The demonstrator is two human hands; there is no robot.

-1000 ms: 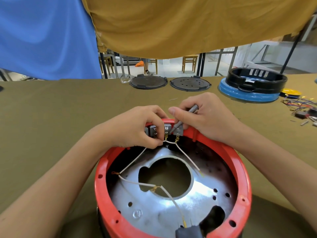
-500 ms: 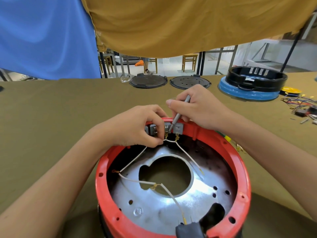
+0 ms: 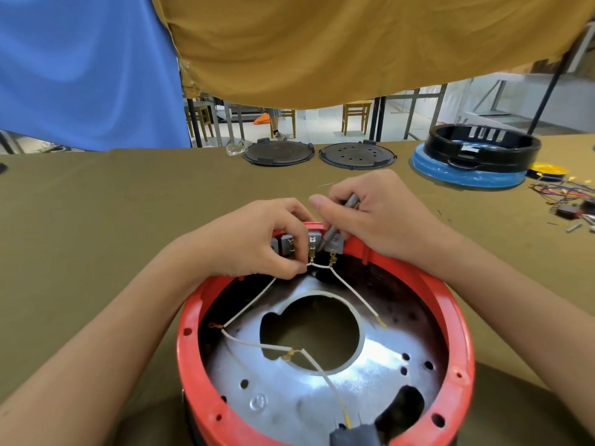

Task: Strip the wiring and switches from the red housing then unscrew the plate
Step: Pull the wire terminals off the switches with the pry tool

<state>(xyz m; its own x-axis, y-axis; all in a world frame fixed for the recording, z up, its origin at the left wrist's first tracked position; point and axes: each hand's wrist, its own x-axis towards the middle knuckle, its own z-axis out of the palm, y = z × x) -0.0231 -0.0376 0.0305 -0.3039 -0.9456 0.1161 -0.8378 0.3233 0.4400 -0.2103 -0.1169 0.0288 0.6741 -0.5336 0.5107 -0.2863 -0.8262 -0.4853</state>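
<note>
A blue cloth (image 3: 80, 69) hangs at the far left behind the desk (image 3: 96, 220), with a mustard cloth (image 3: 354, 43) draped beside it across the top.

The left hand (image 3: 254, 243) reaches in over the far rim of the red housing (image 3: 190, 342), which sits at the near edge of the desk, open side up. Its fingers (image 3: 289, 265) are curled, pinching a white wire (image 3: 251, 304) right where it meets a brass terminal under the grey switches (image 3: 289, 243) set in the far wall. That wire runs down-left to a ring terminal by the left wall; a second white lead continues from there across the metal plate (image 3: 289, 391) toward a dark block at the near rim. The plate lies inside the housing, with a large round hole in its middle and small holes around it.

Just right of the left hand, the right hand (image 3: 383, 217) grips a grey tool (image 3: 341, 217), its fingers wrapped round the shaft and thumb pressed along it. The tip points down at the switches, between two terminals. Another white wire runs from there down-right and ends free over the plate.

Farther back lie two dark round lids (image 3: 278, 152), side by side. To the right, a black ring (image 3: 483, 146) rests on a blue base (image 3: 463, 173). At the far right edge, loose wires (image 3: 566, 191) and small parts are scattered.
</note>
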